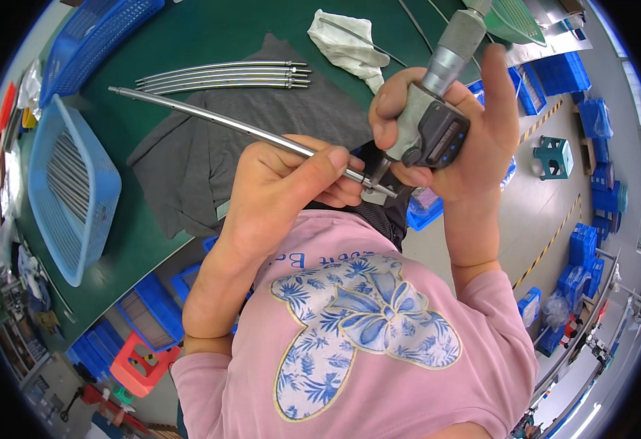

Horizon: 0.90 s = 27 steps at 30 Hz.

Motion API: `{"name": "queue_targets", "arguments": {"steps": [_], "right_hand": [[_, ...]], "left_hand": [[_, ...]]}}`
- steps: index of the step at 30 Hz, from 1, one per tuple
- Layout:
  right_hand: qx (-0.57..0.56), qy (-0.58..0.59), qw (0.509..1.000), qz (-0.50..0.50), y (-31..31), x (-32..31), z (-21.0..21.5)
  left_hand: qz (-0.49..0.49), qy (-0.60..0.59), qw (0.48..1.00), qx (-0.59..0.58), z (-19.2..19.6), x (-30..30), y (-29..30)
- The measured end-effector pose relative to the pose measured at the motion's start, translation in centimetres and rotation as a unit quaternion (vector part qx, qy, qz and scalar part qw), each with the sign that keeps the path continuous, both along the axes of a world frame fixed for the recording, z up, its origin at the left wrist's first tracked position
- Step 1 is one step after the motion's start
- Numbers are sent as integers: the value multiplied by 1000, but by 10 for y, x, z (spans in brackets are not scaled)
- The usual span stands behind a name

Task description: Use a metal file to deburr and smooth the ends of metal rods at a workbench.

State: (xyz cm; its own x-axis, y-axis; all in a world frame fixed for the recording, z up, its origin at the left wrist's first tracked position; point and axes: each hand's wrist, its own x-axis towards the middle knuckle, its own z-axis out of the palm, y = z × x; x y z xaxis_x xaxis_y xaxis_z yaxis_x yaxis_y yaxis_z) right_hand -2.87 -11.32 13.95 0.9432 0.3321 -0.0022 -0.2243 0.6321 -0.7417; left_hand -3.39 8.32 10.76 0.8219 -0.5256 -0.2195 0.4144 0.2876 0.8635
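My left hand [280, 179] is closed around a long shiny metal rod [203, 115], thumb on top and fingers beneath. The rod slants from the upper left down to the right, and its thinner stepped end sticks out past my fingers. My right hand [485, 139] grips a digital micrometer [417, 124] with a small display, its thumb raised beside the barrel. The micrometer's measuring end is at the rod's thin tip; whether both jaws touch it I cannot tell. Several similar rods [225, 77] lie side by side beyond my left hand, partly on a dark grey cloth [177, 146].
A light blue basket [104, 208] with many rods stands at the left on the green table [137, 245]. Behind it is a darker blue basket [90, 44]. A white cloth [342, 47] lies at the far side. On the floor are a green stool [553, 157] and a red stool [136, 366].
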Motion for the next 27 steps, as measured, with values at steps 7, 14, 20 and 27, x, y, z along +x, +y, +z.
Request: {"name": "queue_targets", "arguments": {"steps": [7,14,20,27], "right_hand": [[-52,30,998,-13,-4,0,-3],[34,76,996,27,-3,3,-3],[50,94,994,12,2,6,-12],[37,99,994,-16,5,5,-10]], "left_hand": [[-5,2,1000,3,1,1,-1],[-11,4,1000,23,0,2,-1],[11,-1,1000,14,-6,2,5],[17,3,1000,18,-3,2,4]]}}
